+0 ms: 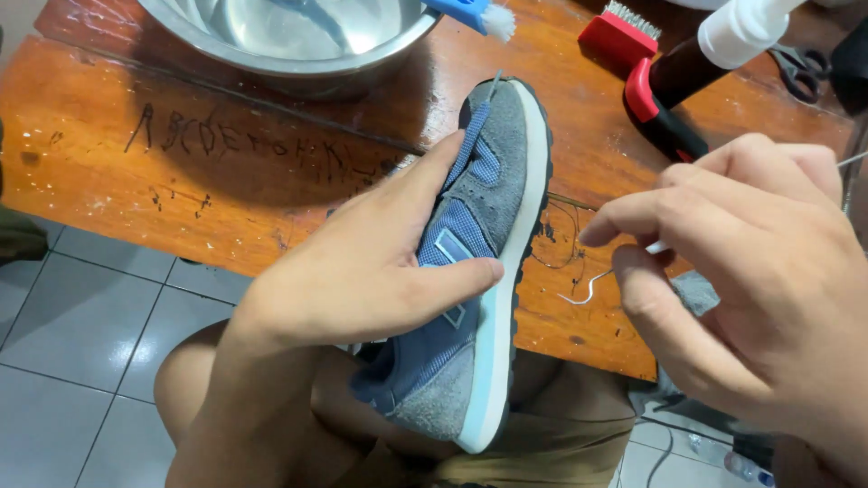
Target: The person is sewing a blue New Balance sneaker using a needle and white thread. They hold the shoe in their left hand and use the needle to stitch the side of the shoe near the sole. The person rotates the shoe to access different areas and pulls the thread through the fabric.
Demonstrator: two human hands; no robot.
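Head view: left hand [362, 271] clamps the blue-grey sneaker [479, 271] on its side over the lap, sole edge turned right, thumb pressing the side panel to steady it. Right hand [759, 280], fingers pinched together on a thin curved hook tool [588, 287], tip just beside the sole. Worn orange wooden table [181, 154] with scratched letters carries a steel bowl [289, 36], red brush [619, 36], spray bottle [723, 45], scissors [800, 68]. Grey tiled floor [81, 316] below.

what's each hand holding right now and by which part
The left hand grips a blue-and-grey suede sneaker around its middle, thumb on the side. The right hand pinches a thin curved metal needle by its upper end.
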